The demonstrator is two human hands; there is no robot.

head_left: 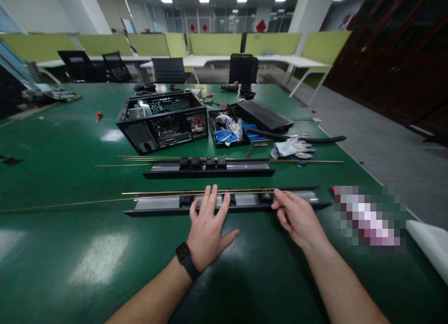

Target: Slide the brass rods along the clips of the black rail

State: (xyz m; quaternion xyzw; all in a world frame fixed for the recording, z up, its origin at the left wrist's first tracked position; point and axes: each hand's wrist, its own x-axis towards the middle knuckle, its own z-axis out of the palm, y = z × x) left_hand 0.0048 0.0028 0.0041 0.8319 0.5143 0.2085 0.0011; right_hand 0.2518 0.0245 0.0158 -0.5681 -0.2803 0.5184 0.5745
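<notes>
A black channel rail with a silvery inside (154, 204) lies crosswise in front of me, with several small black blocks (185, 199) in it. Thin brass rods (140, 193) run along its length; a longer one reaches out to the left edge of view. My left hand (207, 235), wearing a dark watch, is spread flat with its fingertips over the rods and the middle of the rail. Near the rail's right end, my right hand (297, 216) pinches a brass rod between thumb and forefinger, beside a black block (266, 196). Its other fingers are curled.
Behind lies a second rail (210, 173) with black blocks and more rods. Farther back stand an open computer case (164, 123), a black tray (227, 142) with gloves, a black panel (262, 115) and another pair of gloves (294, 148). A blurred-out packet (366, 216) lies right.
</notes>
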